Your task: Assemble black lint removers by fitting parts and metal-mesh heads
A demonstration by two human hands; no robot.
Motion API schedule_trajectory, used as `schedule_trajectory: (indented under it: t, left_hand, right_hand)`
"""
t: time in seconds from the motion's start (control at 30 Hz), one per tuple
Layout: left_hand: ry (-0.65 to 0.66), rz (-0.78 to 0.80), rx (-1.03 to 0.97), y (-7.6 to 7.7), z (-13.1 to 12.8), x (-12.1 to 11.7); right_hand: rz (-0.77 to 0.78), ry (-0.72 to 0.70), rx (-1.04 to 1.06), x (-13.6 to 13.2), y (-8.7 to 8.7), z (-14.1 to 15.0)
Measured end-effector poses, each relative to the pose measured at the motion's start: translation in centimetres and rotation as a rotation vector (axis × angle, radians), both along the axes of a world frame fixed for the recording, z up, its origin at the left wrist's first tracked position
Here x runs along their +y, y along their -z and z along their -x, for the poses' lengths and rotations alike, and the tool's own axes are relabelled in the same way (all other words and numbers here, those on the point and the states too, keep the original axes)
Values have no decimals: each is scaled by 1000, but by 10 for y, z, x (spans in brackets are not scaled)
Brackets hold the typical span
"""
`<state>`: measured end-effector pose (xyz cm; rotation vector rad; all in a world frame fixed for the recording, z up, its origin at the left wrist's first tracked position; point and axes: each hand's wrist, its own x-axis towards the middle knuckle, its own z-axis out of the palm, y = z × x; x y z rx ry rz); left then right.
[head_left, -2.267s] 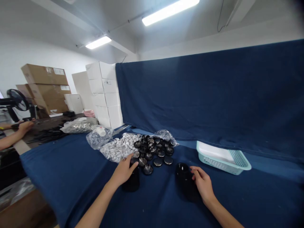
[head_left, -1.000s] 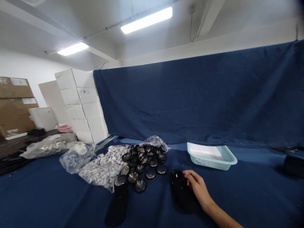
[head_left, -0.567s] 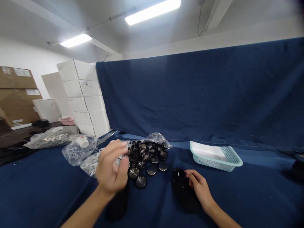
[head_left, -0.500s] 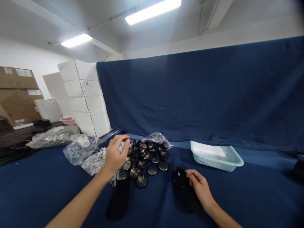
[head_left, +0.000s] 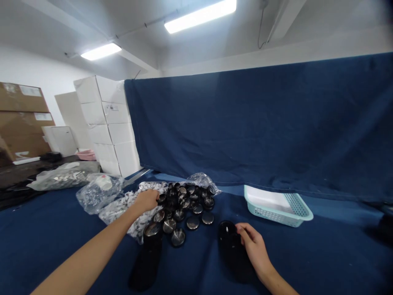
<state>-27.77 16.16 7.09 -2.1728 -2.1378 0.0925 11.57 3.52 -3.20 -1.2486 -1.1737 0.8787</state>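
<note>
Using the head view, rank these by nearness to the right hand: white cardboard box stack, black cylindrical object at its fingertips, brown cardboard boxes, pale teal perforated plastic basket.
1. Black object: at the right hand.
2. Teal basket: ahead, slightly right.
3. White stack: back left.
4. Brown boxes: far left.

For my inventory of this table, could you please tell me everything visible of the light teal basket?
The light teal basket looks plastic: shallow, roughly rectangular, with perforated walls. It sits upright on the blue tablecloth, close to the hanging blue curtain; whether they touch is unclear. A flat white piece covers much of its inside. The right hand is apart from it.
</note>
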Motion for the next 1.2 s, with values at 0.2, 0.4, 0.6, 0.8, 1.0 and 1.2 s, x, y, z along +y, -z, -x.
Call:
schedule_trajectory:
  t: [0.2, 0.4, 0.6, 0.8, 1.0, 1.2]
  left_hand:
    - [39, 6, 36, -2, -5, -5]
    - [42, -91, 62, -16, -20, -19]
    - [-13, -354, 3, -68, -38, -42]
    - [245, -178, -1002, -77, -105, -100]
    - [189, 434, -2055, -8, -188, -145]
    - [14, 488, -2404, 37, -219, -136]
  right_hand:
    - [-8, -5, 6, 1, 3, -1]
    - [-32, -6, 17, 1, 2, -2]
    - [-63, 21, 4, 3, 2, -2]
    - [-55, -31, -20, 4, -1, -3]
    - [-30, -95, -72, -4, -5, -5]
    - [-106, -107, -135, -11, -7, -5]
